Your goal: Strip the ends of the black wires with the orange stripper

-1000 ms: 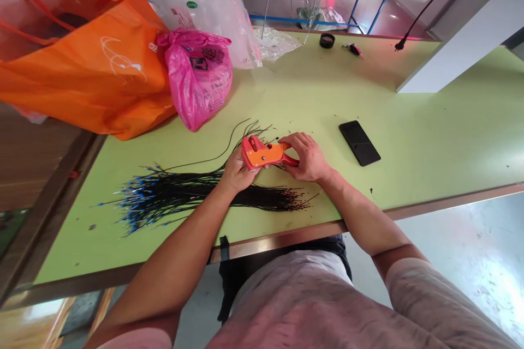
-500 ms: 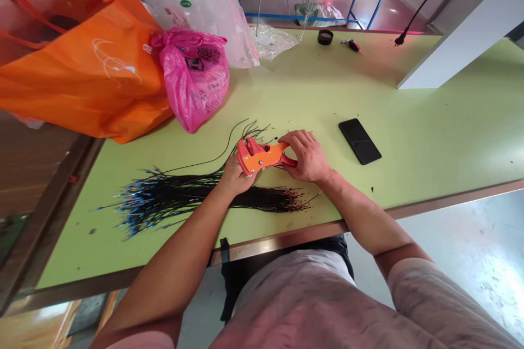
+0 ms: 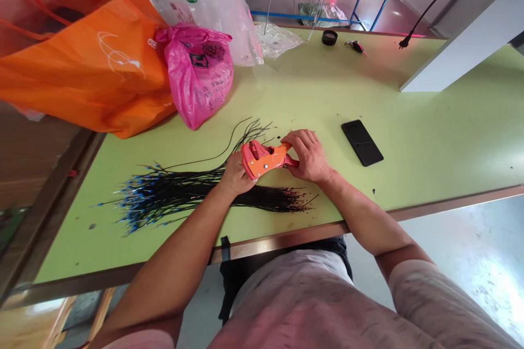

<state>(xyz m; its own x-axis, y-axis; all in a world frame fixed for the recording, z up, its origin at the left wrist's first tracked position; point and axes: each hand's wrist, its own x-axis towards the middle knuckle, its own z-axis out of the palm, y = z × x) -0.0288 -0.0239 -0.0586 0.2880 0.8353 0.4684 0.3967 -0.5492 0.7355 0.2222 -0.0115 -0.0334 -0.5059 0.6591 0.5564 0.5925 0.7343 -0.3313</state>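
My right hand (image 3: 309,155) is closed around the handles of an orange and red wire stripper (image 3: 264,157), held just above the green table (image 3: 429,136). My left hand (image 3: 235,174) is curled by the tool's head, pinching what looks like a thin black wire; what it holds is hard to make out. Under both hands lies a long bundle of black wires (image 3: 196,193) with blue tips fanned out at the left end (image 3: 137,202) and bare ends at the right.
A black phone (image 3: 362,143) lies right of my hands. An orange bag (image 3: 85,60), a pink plastic bag (image 3: 200,73) and clear bags (image 3: 208,0) stand at the back left. A black tape roll (image 3: 329,37) and a white post (image 3: 458,49) are farther back.
The wire stripper has tilted slightly, its head dipping toward my left hand. Both hands stay in nearly the same spot.
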